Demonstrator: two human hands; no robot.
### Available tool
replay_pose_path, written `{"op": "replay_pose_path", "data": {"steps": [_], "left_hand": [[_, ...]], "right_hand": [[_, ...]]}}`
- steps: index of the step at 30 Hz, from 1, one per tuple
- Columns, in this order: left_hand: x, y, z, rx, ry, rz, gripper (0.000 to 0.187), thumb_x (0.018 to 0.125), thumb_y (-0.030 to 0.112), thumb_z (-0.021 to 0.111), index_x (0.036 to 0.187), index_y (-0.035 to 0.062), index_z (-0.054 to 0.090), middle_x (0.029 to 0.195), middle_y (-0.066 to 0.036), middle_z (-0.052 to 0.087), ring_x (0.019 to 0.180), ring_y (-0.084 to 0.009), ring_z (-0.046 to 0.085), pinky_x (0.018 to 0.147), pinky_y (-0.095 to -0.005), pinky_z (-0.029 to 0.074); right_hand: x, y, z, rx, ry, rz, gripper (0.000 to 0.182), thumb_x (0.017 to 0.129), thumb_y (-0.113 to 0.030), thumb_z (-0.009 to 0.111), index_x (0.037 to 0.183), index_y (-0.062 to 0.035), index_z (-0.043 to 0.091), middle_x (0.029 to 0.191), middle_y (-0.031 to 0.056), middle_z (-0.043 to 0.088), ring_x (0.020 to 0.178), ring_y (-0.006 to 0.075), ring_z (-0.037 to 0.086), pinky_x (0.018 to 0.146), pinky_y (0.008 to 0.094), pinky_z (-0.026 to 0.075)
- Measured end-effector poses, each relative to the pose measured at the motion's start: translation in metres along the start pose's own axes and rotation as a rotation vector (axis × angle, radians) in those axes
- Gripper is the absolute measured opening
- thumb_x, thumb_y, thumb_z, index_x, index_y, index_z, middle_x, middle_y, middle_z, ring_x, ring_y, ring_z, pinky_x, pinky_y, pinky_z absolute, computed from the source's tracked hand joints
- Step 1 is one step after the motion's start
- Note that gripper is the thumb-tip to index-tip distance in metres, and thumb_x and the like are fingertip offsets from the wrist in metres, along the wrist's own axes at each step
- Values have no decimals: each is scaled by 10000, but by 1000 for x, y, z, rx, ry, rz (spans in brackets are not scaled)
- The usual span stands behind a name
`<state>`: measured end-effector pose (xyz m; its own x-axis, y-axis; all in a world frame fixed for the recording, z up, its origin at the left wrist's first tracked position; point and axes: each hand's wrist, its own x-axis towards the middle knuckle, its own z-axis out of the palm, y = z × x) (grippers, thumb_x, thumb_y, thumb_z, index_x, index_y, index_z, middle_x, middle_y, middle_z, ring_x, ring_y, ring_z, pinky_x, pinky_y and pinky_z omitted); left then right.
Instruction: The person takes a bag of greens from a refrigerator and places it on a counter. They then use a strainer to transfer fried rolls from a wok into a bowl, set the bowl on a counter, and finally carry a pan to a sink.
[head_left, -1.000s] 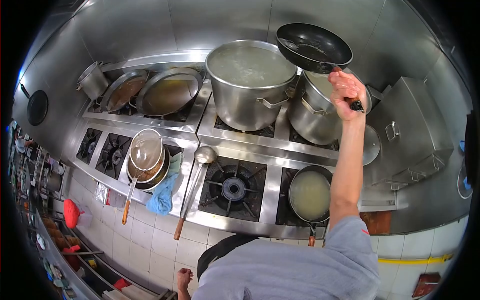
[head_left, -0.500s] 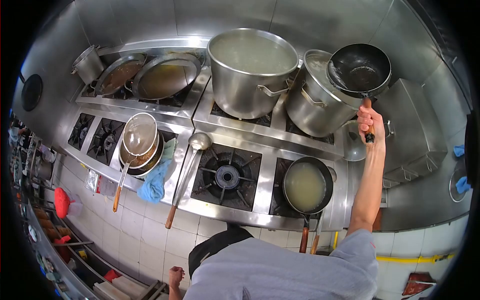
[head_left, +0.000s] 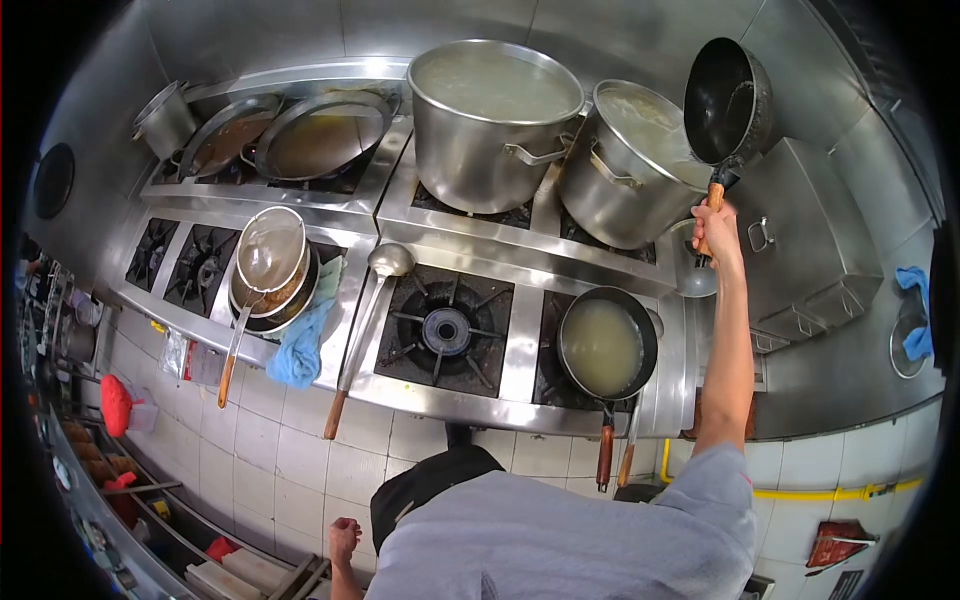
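Observation:
My right hand is wrapped round the wooden handle of a black frying pan. The pan is held up at the far right, tilted on its side with its dark inside turned left; no food shows in it. Just left of it stands a tall stockpot of pale, cloudy liquid. Below and to the left, another frying pan with pale yellowish liquid rests on a burner, its handle toward me. My left hand hangs low by my side, fingers curled, with nothing visible in it.
A larger stockpot and two wide woks stand on the back burners. A long ladle lies beside the middle front burner. Left of it, a strainer rests over a pot, near a blue cloth.
The pan in my right hand has tipped from facing up toward me onto its side, and risen slightly. The whole view has shifted a little. My left hand stays low.

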<state>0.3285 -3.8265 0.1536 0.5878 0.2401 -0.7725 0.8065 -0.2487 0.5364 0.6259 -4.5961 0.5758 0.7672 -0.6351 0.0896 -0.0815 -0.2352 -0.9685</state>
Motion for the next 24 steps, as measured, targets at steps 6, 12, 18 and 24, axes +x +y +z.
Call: {"op": "replay_pose_path", "data": {"steps": [6, 12, 18, 24], "left_hand": [[-6, -59, -10, -38, 8, -64, 115, 863, 108, 536, 897, 4, 571, 744, -87, 620, 613, -154, 605, 477, -280, 459], [-21, -128, -29, -164, 24, -42, 122, 865, 129, 539, 890, 14, 571, 748, -85, 620, 635, -155, 610, 486, -277, 458], [-53, -202, -68, -294, 107, -31, 160, 863, 150, 542, 919, 8, 587, 754, -71, 626, 645, -146, 610, 515, -273, 466], [-85, -309, -125, -347, 220, -90, 174, 848, 138, 545, 858, -28, 595, 721, -77, 611, 608, -136, 580, 513, -267, 447]], "right_hand": [[7, 33, 15, -497, 214, -173, 181, 730, -82, 549, 873, -11, 464, 655, 145, 568, 502, 275, 570, 461, 377, 471], [-2, 48, 57, -808, 483, -349, 279, 691, -99, 536, 948, 1, 495, 761, 231, 615, 729, 393, 632, 645, 443, 498], [-81, 0, 128, 140, 87, -115, 71, 823, -98, 553, 863, -75, 499, 587, -22, 426, 449, 81, 422, 390, 254, 407], [-338, -57, 224, 649, -492, -91, 78, 892, -89, 511, 915, -75, 438, 589, -47, 326, 389, 26, 304, 314, 192, 291]]}}
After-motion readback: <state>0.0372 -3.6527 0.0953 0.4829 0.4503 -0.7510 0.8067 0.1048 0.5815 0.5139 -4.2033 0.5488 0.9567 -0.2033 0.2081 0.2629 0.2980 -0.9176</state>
